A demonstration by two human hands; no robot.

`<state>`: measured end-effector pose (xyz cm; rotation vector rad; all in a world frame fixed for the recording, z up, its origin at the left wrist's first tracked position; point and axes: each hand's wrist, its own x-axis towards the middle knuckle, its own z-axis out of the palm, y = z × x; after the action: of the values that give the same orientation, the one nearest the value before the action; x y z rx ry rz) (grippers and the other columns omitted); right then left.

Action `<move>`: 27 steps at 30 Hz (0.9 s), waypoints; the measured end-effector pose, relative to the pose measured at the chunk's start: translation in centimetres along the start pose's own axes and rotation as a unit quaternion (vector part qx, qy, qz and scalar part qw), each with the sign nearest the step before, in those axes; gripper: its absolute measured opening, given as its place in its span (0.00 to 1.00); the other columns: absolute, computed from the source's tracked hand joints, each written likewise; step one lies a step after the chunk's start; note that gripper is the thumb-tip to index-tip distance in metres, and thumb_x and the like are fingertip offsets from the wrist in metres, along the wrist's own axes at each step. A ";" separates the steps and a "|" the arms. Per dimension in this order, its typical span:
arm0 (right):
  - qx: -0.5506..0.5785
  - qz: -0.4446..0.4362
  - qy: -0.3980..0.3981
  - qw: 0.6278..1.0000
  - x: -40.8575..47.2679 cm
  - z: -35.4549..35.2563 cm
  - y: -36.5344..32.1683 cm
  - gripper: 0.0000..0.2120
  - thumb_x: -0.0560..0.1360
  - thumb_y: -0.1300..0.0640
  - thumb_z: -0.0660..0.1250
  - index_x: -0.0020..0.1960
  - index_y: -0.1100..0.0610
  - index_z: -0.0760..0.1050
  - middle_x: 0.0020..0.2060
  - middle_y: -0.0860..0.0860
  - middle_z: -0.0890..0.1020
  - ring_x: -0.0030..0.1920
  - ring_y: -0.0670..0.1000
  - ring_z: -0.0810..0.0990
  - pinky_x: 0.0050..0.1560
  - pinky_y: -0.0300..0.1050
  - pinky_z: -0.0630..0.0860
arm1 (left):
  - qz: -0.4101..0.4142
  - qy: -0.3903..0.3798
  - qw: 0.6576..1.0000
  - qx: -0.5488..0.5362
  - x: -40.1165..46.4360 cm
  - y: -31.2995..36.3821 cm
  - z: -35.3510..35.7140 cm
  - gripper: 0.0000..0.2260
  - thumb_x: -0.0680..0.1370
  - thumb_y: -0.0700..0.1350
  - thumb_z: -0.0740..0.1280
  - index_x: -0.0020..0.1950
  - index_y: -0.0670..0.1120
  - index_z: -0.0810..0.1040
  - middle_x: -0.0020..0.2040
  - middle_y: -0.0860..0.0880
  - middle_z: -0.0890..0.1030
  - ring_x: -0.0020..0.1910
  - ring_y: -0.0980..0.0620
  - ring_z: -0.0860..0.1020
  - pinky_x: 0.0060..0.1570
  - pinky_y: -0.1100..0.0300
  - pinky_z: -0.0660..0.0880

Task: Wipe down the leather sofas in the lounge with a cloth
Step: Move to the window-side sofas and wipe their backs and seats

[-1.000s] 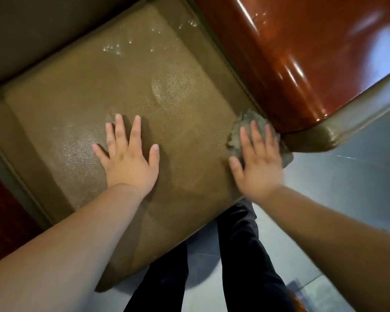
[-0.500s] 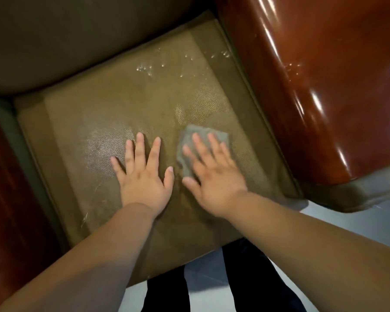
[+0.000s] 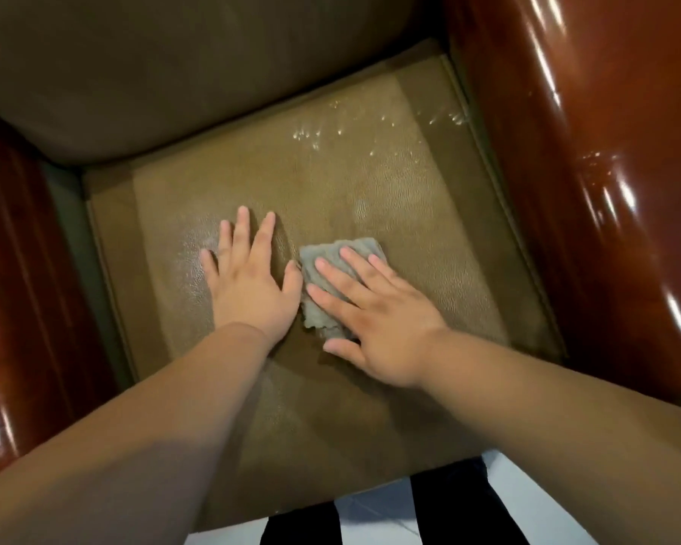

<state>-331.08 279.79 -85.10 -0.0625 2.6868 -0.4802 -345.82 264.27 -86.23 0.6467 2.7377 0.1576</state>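
cloth (image 3: 333, 269) under flat right grip (image 3: 374, 320)

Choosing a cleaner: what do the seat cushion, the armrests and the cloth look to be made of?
Seat cushion: olive-brown leather or imitation, judging by the pebbled grain and soft sheen. Armrests: glossy red-brown, with hard streaked highlights, so lacquered wood or polished leather; unclear which. Cloth: grey ribbed fabric, matte, likely microfibre or terry.
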 end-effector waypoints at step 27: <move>-0.015 0.049 0.060 0.997 10.8 -5.2 6.9 0.36 0.82 0.31 0.45 0.85 0.48 0.52 0.85 0.50 0.50 0.85 0.57 0.44 0.83 0.56 0.39 | -0.057 0.147 0.987 -0.023 8.3 0.6 2.2 0.31 0.80 0.56 0.56 0.84 0.50 0.64 0.85 0.45 0.60 0.85 0.42 0.55 0.83 0.40 0.47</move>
<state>-342.82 286.76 -87.20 0.0940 2.7993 -0.4266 -351.88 268.66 -90.60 0.4843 3.0342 0.3119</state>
